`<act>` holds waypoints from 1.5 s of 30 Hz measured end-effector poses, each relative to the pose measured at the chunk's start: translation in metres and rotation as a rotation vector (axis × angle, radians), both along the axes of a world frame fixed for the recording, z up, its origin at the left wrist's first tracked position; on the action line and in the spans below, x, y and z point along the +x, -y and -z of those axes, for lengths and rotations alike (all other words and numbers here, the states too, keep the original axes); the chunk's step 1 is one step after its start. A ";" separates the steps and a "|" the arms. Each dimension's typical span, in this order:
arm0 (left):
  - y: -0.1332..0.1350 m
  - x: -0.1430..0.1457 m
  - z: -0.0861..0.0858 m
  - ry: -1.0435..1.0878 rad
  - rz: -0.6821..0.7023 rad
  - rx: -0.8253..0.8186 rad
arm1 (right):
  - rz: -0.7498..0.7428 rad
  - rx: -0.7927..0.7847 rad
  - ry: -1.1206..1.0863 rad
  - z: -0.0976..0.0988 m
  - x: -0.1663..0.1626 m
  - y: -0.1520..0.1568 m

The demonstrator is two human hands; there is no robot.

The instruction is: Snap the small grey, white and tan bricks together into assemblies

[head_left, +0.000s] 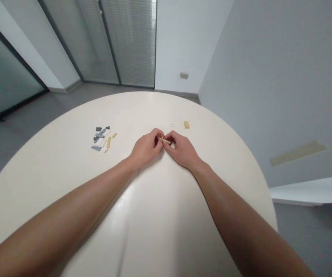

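Observation:
Over the middle of the table, my left hand [148,147] and my right hand [181,149] meet at the fingertips. Both are closed, pinching a small tan building-block piece [166,141] between them. The piece is long and thin; its ends are partly hidden by my fingers. Just beyond my right hand lie a tan block piece [186,124] and a small white piece [173,125]. To the left of my left hand is a loose pile of small grey, white and tan block pieces [99,135], with a longer tan piece [108,142] at its right side.
The round white table [143,111] has its curved far edge beyond my hands. A grey wall [284,88] stands close on the right. Glass panels with dark frames [131,46] are behind the table. Grey floor [65,100] shows at the left.

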State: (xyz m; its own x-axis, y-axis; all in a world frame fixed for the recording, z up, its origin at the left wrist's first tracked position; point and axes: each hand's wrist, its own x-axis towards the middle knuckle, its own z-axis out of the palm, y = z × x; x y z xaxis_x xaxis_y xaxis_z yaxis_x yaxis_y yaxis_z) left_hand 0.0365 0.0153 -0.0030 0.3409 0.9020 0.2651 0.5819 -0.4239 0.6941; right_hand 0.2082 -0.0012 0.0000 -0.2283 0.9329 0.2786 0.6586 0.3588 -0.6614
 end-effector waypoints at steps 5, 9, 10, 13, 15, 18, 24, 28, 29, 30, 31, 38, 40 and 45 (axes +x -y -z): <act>-0.001 0.000 0.001 0.008 -0.006 -0.005 | 0.000 0.006 0.006 0.000 0.000 0.000; 0.000 0.001 0.000 0.006 -0.005 -0.012 | 0.003 0.009 0.007 0.001 0.000 0.000; 0.000 0.001 0.000 0.001 -0.005 -0.012 | 0.002 0.009 0.008 0.001 0.000 0.000; 0.000 0.001 -0.001 -0.012 0.003 0.000 | -0.009 0.014 0.002 0.001 0.001 -0.001; -0.001 0.001 -0.001 -0.011 0.007 0.006 | -0.012 0.019 -0.006 0.001 0.001 -0.001; -0.001 0.001 0.000 -0.005 0.003 -0.001 | -0.008 0.017 -0.013 0.001 0.001 -0.001; -0.001 0.001 0.000 0.001 -0.003 -0.004 | -0.002 0.013 -0.017 0.000 0.000 -0.001; -0.001 0.001 0.000 0.002 -0.002 -0.001 | 0.000 0.015 -0.009 0.001 0.001 -0.001; -0.001 0.001 0.000 0.004 -0.001 0.002 | -0.001 0.015 -0.010 0.002 0.001 -0.001; -0.001 0.001 0.000 0.006 0.000 0.005 | -0.002 0.013 -0.011 0.002 0.001 -0.001; -0.001 0.001 0.000 0.008 0.000 0.008 | -0.003 0.010 -0.012 0.002 0.001 -0.001; 0.000 0.001 -0.001 0.071 -0.014 0.023 | 0.006 0.020 -0.012 0.004 0.002 -0.002; 0.000 0.001 -0.001 0.086 -0.029 0.037 | 0.003 0.025 -0.016 0.003 0.002 -0.002; -0.001 0.001 -0.001 0.138 -0.052 0.054 | 0.010 0.029 -0.018 0.002 0.001 -0.002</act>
State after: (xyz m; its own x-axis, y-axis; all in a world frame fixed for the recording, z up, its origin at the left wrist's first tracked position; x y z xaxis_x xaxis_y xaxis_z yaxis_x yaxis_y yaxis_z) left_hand 0.0376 0.0167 -0.0018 0.2507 0.9005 0.3553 0.5044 -0.4347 0.7460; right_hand 0.2096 0.0007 -0.0024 -0.2142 0.9264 0.3098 0.6503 0.3719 -0.6624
